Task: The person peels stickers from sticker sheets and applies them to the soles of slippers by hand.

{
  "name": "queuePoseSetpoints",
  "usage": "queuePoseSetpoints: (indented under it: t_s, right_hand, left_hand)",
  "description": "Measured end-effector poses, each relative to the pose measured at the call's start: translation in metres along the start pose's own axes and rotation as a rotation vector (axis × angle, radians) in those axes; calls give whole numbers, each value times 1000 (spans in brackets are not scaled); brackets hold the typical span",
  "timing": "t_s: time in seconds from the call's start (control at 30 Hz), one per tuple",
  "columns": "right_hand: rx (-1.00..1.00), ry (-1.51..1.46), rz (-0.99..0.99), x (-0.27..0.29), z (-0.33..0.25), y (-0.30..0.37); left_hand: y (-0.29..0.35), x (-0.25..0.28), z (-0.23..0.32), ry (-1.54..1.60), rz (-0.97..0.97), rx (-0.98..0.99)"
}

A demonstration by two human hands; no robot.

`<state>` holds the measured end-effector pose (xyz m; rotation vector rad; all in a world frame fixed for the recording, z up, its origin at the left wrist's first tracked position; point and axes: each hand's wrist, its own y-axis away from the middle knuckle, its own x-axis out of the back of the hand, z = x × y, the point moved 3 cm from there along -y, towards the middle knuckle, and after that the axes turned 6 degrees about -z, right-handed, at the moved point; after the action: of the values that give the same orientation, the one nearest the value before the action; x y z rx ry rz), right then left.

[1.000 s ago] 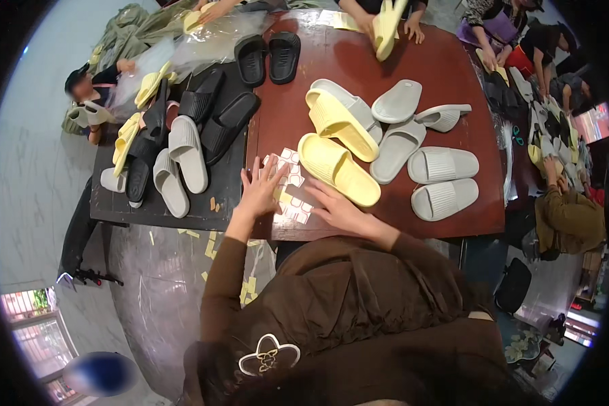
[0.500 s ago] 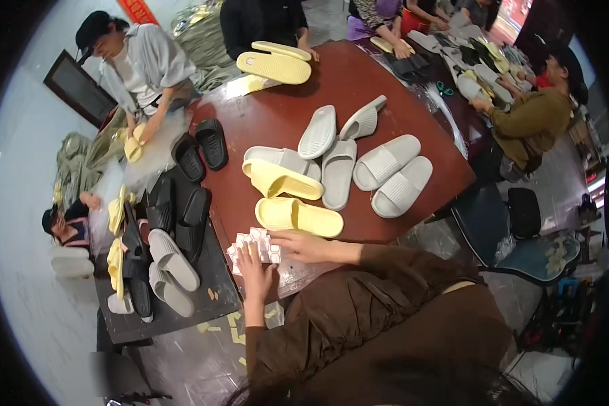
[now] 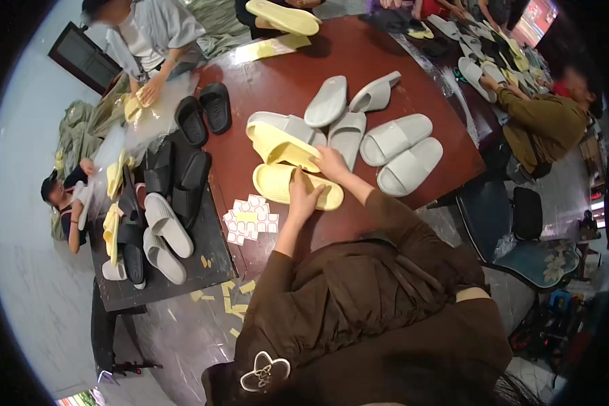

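Two yellow slippers lie before me on the red-brown table (image 3: 250, 81), one just beyond the other. My right hand (image 3: 333, 167) closes on the heel end of the farther yellow slipper (image 3: 277, 143), which overlaps a grey slipper (image 3: 284, 123). Across the nearer yellow slipper (image 3: 272, 184) rests my left hand (image 3: 304, 197), its thumb and fingers gripping the slipper's middle. The palm side of each hand is hidden. Left of my left hand, a patch of white labels with red outlines (image 3: 264, 223) lies flat near the table's front edge.
Several grey slippers (image 3: 392, 142) lie beyond my hands. A dark side table (image 3: 213, 264) at left holds black, grey and yellow slippers. A co-worker (image 3: 159, 40) handles a yellow slipper at far left. A chair (image 3: 538, 260) stands at right; yellow paper scraps (image 3: 231, 304) litter the floor.
Both my hands have left the labels and moved forward and right onto the yellow slippers. The farther one is tilted slightly. The whole view has shifted a little.
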<state>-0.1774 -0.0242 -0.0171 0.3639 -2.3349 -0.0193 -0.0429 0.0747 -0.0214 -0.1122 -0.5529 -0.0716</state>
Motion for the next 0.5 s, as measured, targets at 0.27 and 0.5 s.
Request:
queuePoseSetpoints:
  t_s: [0.27,0.5]
  right_hand:
    - [398,-261,229,-17,-17,133]
    - [907,69,258,83,-130,154]
  left_hand:
    - [26,16,15,444,222,246]
    - [-1,77,106,1329,207,218]
